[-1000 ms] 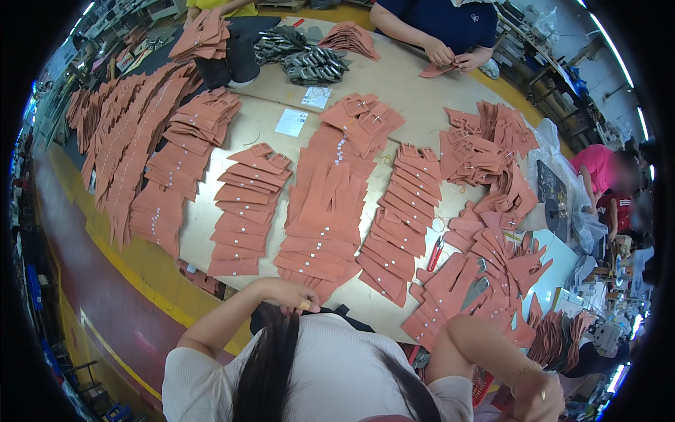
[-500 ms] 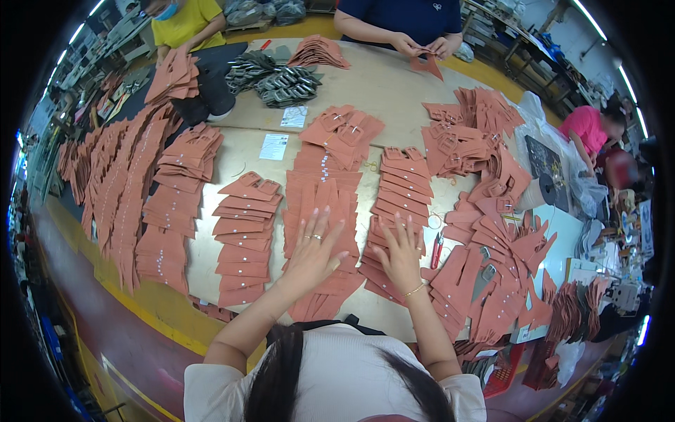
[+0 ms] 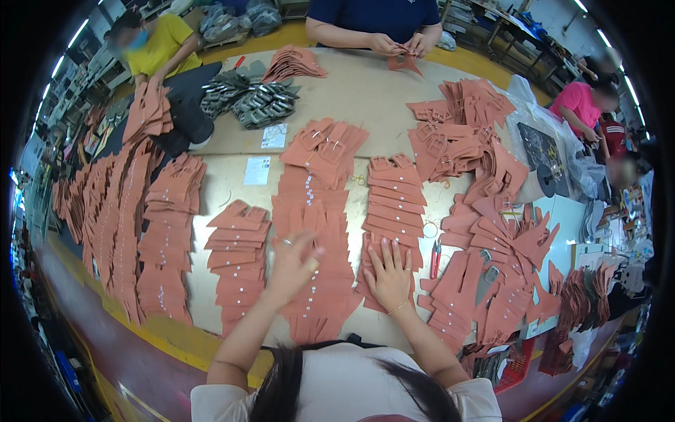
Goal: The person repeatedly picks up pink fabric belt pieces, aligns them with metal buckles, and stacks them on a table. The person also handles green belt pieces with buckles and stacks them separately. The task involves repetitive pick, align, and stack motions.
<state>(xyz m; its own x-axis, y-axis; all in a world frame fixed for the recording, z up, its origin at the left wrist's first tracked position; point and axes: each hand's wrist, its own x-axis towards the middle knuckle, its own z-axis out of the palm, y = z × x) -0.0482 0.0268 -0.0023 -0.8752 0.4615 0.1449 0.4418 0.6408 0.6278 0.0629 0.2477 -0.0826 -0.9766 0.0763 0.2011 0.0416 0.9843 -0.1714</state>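
Overlapping rust-coloured flat pieces with small white marks lie in long rows on the table. Over the left edge of the middle row (image 3: 309,211) is my left hand (image 3: 292,271). Its fingers are half bent and slightly blurred, the thumb stands apart, and no piece shows in it. My right hand (image 3: 389,278) rests palm down, fingers spread, on the lower part of the row to its right (image 3: 395,193). Metal buckles show on the top pieces of both rows. Red-handled snips (image 3: 435,260) lie just right of my right hand.
Another shorter row (image 3: 238,264) and longer rows (image 3: 126,225) lie to the left. Loose buckled pieces (image 3: 485,239) crowd the right side, near a thread cone (image 3: 538,184). Dark green buckled straps (image 3: 264,102) lie farther back. Across the table, a navy-shirted person (image 3: 373,24) handles a rust piece.
My left hand's fingers have gone from stretched flat to half bent. My right hand stays spread on its row. The whole view has shifted a little.
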